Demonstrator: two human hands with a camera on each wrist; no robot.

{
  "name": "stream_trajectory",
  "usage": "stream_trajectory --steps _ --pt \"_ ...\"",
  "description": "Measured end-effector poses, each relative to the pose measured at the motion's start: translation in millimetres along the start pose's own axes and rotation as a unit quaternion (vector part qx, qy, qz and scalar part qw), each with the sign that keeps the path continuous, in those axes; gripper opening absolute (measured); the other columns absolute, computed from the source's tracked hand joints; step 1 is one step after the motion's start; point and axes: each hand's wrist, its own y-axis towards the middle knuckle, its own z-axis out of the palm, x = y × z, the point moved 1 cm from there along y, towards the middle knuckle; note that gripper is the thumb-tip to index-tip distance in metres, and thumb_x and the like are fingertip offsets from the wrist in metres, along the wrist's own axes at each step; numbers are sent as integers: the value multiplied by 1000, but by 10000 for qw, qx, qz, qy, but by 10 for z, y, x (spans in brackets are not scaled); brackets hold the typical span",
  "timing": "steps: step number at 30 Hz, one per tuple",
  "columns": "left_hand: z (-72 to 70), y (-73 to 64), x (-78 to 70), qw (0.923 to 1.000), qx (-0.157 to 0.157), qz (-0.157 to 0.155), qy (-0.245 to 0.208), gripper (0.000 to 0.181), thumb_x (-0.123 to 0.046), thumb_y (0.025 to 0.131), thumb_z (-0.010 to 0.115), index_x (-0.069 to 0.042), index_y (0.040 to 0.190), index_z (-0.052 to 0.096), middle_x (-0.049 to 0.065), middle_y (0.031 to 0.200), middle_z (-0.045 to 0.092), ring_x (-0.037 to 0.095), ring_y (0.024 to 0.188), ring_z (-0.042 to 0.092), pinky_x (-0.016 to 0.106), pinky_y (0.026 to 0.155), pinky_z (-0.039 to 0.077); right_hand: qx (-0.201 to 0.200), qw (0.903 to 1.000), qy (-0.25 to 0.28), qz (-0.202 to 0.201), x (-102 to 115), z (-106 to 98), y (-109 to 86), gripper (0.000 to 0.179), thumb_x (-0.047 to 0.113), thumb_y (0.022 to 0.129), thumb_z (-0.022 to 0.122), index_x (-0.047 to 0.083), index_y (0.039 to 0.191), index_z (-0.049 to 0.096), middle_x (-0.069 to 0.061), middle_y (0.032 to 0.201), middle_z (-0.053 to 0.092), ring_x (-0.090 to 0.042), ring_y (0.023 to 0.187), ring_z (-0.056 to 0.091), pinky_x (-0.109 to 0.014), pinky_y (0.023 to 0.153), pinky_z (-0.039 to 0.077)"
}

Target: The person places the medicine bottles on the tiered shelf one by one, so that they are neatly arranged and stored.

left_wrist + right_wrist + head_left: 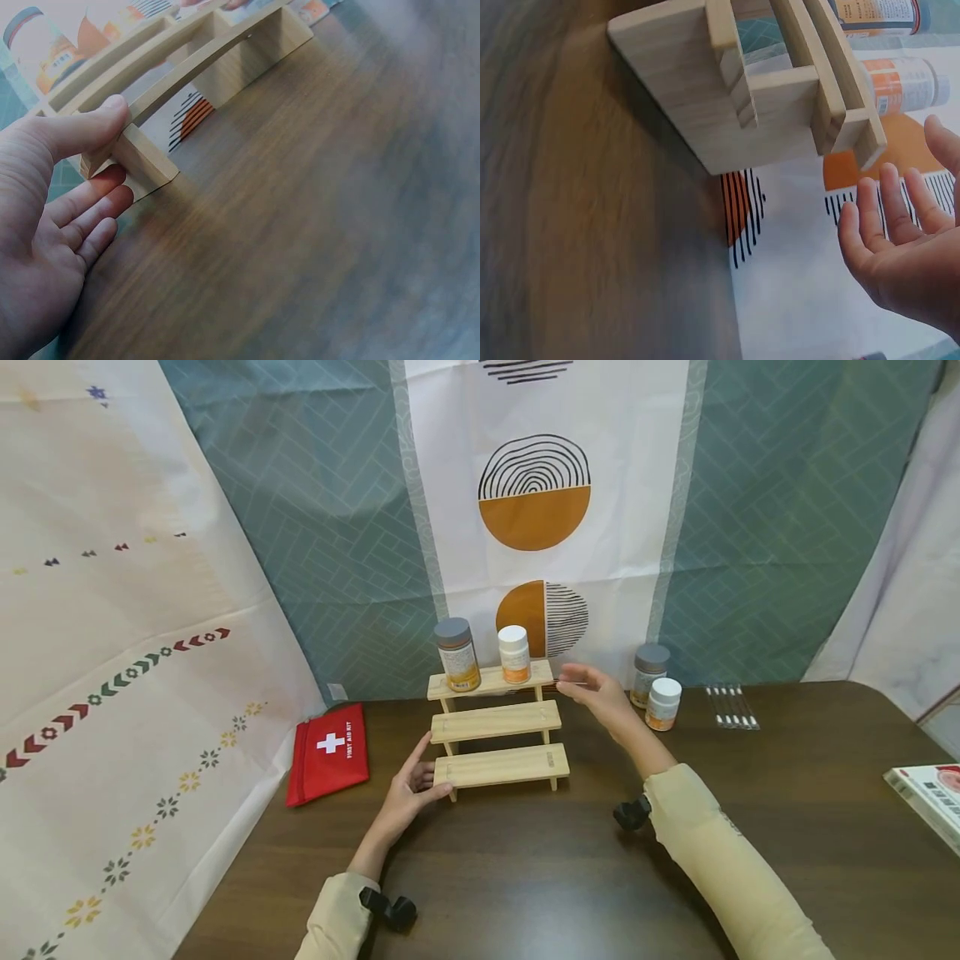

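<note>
A three-step wooden stand [498,766] stands on the table, with a grey-capped bottle [459,656] and a white-capped bottle [514,654] upright on its top step. My left hand [409,792] grips the left end of the stand, thumb over the lowest step. In the left wrist view, the other fingers [90,206] curl by the stand's side panel. Beside the top step's right end is my right hand [600,697], holding nothing. The right wrist view shows its fingers [896,199] spread and loosely bent, apart from the stand.
Right of my right hand stand another grey-capped bottle [649,675] and white-capped bottle [663,704]. Cotton swabs [732,707] in clear wrap lie farther right. A red first aid pouch [330,755] lies at left, a white box [930,800] at the right edge. Curtains [780,527] hang behind.
</note>
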Motion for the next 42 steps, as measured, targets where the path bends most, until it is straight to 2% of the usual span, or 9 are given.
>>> stream_trajectory --steps 3,7,12,16,24,28,31,37,42 --pt "7 6 -3 10000 -50 2 -35 92 0 84 72 -24 157 22 29 122 61 3 96 63 19 87 48 -55 10000 -64 -25 -37 -75 -49 57 27 96 61 2 144 44 -22 141 51 -25 123 53 -45 109 39" --pt "5 0 -11 10000 -63 -11 -24 91 1 84 72 -22 157 22 30 122 61 3 96 63 19 87 48 -151 9998 -131 -4 -79 -194 -133 58 30 96 62 1 143 45 -16 137 55 -3 107 57 -29 101 46" --pt "1 6 -7 10000 2 -19 -20 91 -1 85 72 -24 157 21 30 124 60 3 97 62 19 88 48 -296 9992 273 -6 -130 -366 -240 57 27 97 61 -3 142 43 12 113 62 12 95 58 -13 87 49" --pt "16 20 -69 9999 9 -102 4 91 0 85 72 -22 157 20 30 124 60 8 99 62 20 89 48 -386 9975 595 -10 -181 -476 -327 56 26 97 61 -3 142 43 25 102 59 12 96 59 -13 87 49" --pt "-5 14 -29 9999 -58 -132 92 92 0 85 72 -25 157 21 29 124 60 5 97 62 19 88 48 -441 9954 848 -15 -203 -497 -403 54 22 97 61 -3 142 43 24 101 60 11 96 60 -12 86 48" --pt "3 8 -25 9999 -12 -88 107 92 -1 85 72 -23 157 20 30 124 60 4 97 62 19 88 48 -576 9937 932 -238 -183 -573 -414 34 20 95 64 14 128 57 23 103 62 8 96 61 -11 83 49" --pt "5 4 -26 9999 -18 -82 118 92 -2 85 72 -23 157 20 29 124 60 5 98 62 18 88 47 -688 9896 1180 -442 -162 -670 -433 27 18 94 65 23 120 59 19 105 64 6 95 63 -11 82 50" --pt "3 6 -17 9998 4 -36 186 92 -2 85 73 -24 157 20 28 124 61 6 98 62 18 89 47 -823 9793 1741 -629 -135 -867 -470 41 15 94 65 7 132 52 14 108 64 4 99 62 -11 86 50" --pt "-3 11 -4 9999 15 -5 126 91 -2 86 72 -23 158 19 29 125 60 5 98 62 19 88 48 -1009 9725 1953 -764 -123 -999 -474 34 11 93 66 13 125 56 12 107 64 1 100 62 -12 86 51"
